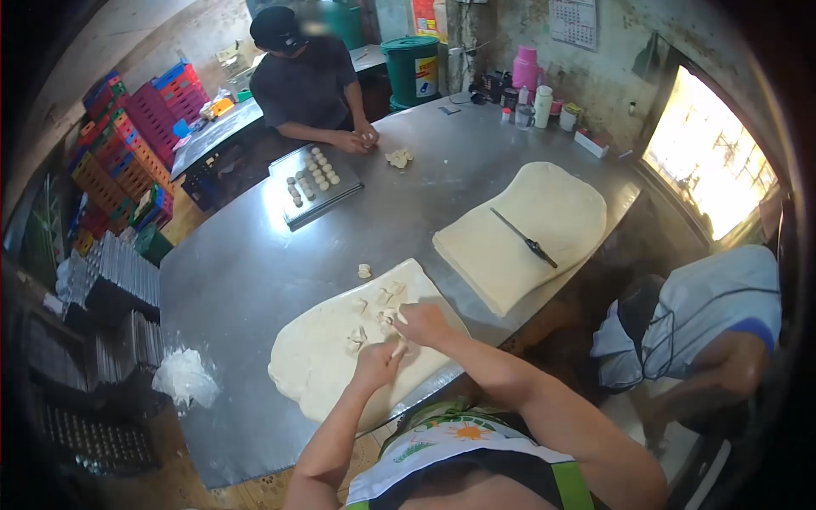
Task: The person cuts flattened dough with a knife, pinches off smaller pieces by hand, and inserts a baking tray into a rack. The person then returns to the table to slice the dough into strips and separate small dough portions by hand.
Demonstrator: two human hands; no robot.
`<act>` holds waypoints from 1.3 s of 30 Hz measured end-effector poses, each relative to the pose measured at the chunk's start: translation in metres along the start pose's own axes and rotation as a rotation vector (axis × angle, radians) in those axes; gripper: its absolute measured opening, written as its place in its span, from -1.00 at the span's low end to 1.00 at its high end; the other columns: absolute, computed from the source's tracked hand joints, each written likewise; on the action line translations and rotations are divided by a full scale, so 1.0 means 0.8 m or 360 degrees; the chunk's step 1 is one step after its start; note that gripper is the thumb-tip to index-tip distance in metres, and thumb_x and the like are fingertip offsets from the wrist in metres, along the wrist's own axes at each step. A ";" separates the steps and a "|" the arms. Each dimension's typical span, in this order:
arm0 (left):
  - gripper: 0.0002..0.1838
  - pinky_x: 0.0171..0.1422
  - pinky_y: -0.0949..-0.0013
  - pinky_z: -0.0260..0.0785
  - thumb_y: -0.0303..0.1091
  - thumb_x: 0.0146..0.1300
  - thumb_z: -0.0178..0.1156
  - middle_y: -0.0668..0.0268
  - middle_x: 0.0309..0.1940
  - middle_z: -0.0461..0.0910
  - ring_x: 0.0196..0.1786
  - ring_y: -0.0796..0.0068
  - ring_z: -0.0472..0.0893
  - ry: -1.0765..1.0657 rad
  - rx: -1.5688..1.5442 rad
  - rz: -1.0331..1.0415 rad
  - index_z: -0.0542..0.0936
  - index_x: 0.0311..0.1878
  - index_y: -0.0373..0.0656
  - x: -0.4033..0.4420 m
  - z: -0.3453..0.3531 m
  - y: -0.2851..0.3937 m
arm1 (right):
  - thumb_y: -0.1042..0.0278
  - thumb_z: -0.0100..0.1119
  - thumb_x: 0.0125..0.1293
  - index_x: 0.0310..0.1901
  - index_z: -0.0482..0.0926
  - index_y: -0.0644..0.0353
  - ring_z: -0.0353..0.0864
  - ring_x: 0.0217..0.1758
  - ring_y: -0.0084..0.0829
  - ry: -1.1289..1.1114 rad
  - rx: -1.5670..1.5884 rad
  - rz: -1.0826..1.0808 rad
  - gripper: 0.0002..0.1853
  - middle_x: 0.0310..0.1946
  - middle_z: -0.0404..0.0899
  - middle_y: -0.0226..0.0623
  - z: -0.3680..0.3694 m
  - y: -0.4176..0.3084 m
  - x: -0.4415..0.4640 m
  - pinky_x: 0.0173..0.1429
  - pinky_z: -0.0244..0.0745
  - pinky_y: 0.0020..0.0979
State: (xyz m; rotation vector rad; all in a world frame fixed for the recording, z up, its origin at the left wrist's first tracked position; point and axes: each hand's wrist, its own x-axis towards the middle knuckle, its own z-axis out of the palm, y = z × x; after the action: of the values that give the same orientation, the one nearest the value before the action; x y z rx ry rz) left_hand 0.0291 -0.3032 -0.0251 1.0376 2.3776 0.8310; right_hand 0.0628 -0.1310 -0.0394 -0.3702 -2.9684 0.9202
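A large flat sheet of dough (319, 374) lies on the metal table directly before me. Over its middle, my left hand (378, 364) and my right hand (425, 325) are close together, fingers curled in on soft dough between them. Small torn dough pieces (357, 339) rest on the sheet beside my fingers, and a single dough lump (365, 271) sits just past its far edge. To the right is a second, folded dough slab (544, 212) with a dark-handled knife (531, 244) lying on it. My fingers partly hide the dough they grip.
Across the metal table (229, 263), a person (308, 85) handles dough beside a tray (296, 223) of dough balls. A flour pile (185, 378) is at left. Bottles (542, 106) stand at the back. Another person (697, 314) is at right. Crates (149, 119) are stacked far left.
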 end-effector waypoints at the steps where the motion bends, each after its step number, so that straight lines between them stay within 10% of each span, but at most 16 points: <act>1: -0.61 -0.01 0.30 0.51 -0.59 0.17 0.15 0.13 -0.37 0.66 -0.20 0.17 0.69 0.0140 -0.0187 0.0232 0.59 0.11 -0.26 -0.001 0.001 -0.001 | 0.07 0.35 0.16 -0.05 0.57 0.13 0.60 -0.09 -0.06 0.0102 -0.0019 0.0023 -0.59 -0.13 0.61 -0.15 0.009 0.020 0.000 0.09 0.46 -0.09; 4: -0.64 -0.07 0.30 0.51 -0.57 0.18 0.20 0.16 -0.39 0.65 -0.22 0.19 0.69 0.0441 -0.0576 0.0687 0.60 0.08 -0.24 0.001 -0.005 -0.009 | 0.06 0.36 0.16 -0.03 0.56 0.13 0.60 -0.08 -0.02 0.0304 -0.0074 0.0049 -0.57 -0.13 0.61 -0.13 0.015 0.032 -0.002 0.09 0.46 -0.09; 8: -0.67 -0.14 0.30 0.51 -0.51 0.17 0.28 0.18 -0.40 0.66 -0.26 0.21 0.68 0.0731 -0.0578 0.0281 0.62 0.04 -0.25 0.021 -0.025 -0.018 | 0.15 0.31 0.21 -0.05 0.56 0.16 0.61 -0.09 0.02 0.0542 0.0302 -0.0659 -0.64 -0.18 0.60 -0.06 -0.015 -0.023 -0.017 -0.02 0.51 -0.09; 11: -0.74 -0.04 0.32 0.48 -0.50 0.17 0.25 0.19 -0.33 0.69 -0.14 0.29 0.68 0.1174 -0.0719 0.0738 0.66 -0.04 -0.26 0.018 -0.045 0.034 | 0.15 0.31 0.20 -0.04 0.56 0.17 0.62 -0.10 0.00 0.0197 0.0755 -0.0749 -0.64 -0.21 0.61 -0.02 -0.021 -0.049 -0.024 -0.02 0.51 -0.10; 16: -0.72 -0.11 0.28 0.46 -0.51 0.16 0.26 0.24 -0.32 0.68 -0.16 0.23 0.66 0.0437 -0.1003 0.0056 0.65 -0.03 -0.19 0.025 -0.013 -0.029 | 0.07 0.34 0.17 -0.06 0.53 0.19 0.63 -0.24 0.00 0.0510 0.0531 -0.0746 -0.57 -0.30 0.61 -0.03 -0.019 -0.052 -0.017 -0.05 0.51 -0.08; 19: -0.75 -0.16 0.25 0.46 -0.52 0.17 0.22 0.24 -0.27 0.69 -0.11 0.25 0.66 0.0172 0.0043 -0.0031 0.65 -0.06 -0.17 0.005 0.001 -0.001 | 0.03 0.32 0.18 -0.06 0.52 0.17 0.63 -0.21 -0.02 0.0284 0.0128 -0.0320 -0.56 -0.28 0.61 -0.02 0.009 -0.007 -0.004 -0.05 0.51 -0.10; 23: -0.74 -0.24 0.20 0.48 -0.55 0.19 0.17 0.20 -0.24 0.70 -0.12 0.25 0.68 0.0571 -0.0093 0.0853 0.65 -0.05 -0.17 -0.015 -0.001 0.028 | -0.03 0.31 0.18 -0.06 0.55 0.16 0.62 -0.11 -0.01 -0.0231 -0.0167 0.0055 -0.54 -0.20 0.62 -0.05 0.013 0.048 0.007 -0.01 0.50 -0.10; 27: -0.73 -0.01 0.25 0.50 -0.56 0.19 0.15 0.17 -0.26 0.69 -0.14 0.22 0.70 0.0871 -0.0657 0.0027 0.64 -0.03 -0.27 -0.002 -0.001 -0.016 | 0.00 0.32 0.17 -0.08 0.58 0.16 0.61 -0.11 0.02 0.0412 0.0091 -0.0535 -0.57 -0.20 0.62 -0.07 0.010 0.022 -0.023 -0.01 0.51 -0.08; 31: -0.67 0.03 0.26 0.49 -0.65 0.14 0.15 0.15 -0.24 0.68 -0.14 0.22 0.69 0.1201 -0.0162 0.0709 0.63 0.00 -0.26 0.010 -0.018 0.024 | 0.08 0.31 0.16 -0.01 0.58 0.14 0.63 -0.13 -0.04 0.0341 0.0644 -0.0865 -0.57 -0.27 0.62 -0.07 -0.003 -0.025 -0.025 0.00 0.52 -0.14; 36: -0.66 -0.19 0.18 0.49 -0.65 0.09 0.19 0.17 -0.27 0.70 -0.17 0.19 0.68 0.0500 -0.0844 0.0178 0.65 -0.04 -0.19 0.020 -0.009 -0.028 | 0.14 0.31 0.17 -0.11 0.56 0.17 0.65 -0.18 -0.04 0.0416 0.0654 -0.0666 -0.66 -0.29 0.61 -0.04 -0.005 -0.038 -0.022 -0.11 0.54 -0.11; 39: -0.69 -0.15 0.18 0.51 -0.65 0.13 0.17 0.17 -0.29 0.69 -0.19 0.15 0.69 0.0113 0.0120 -0.0077 0.65 -0.04 -0.21 0.006 0.005 -0.015 | 0.14 0.31 0.17 -0.20 0.55 0.17 0.65 -0.26 -0.05 0.0417 0.0335 -0.0444 -0.70 -0.32 0.62 -0.06 0.017 -0.011 -0.008 -0.19 0.53 -0.09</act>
State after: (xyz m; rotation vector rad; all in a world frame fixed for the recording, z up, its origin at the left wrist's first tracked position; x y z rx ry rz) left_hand 0.0221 -0.3043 -0.0365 0.9910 2.5008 0.7781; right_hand 0.0656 -0.1470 -0.0457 -0.0615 -2.5711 1.0437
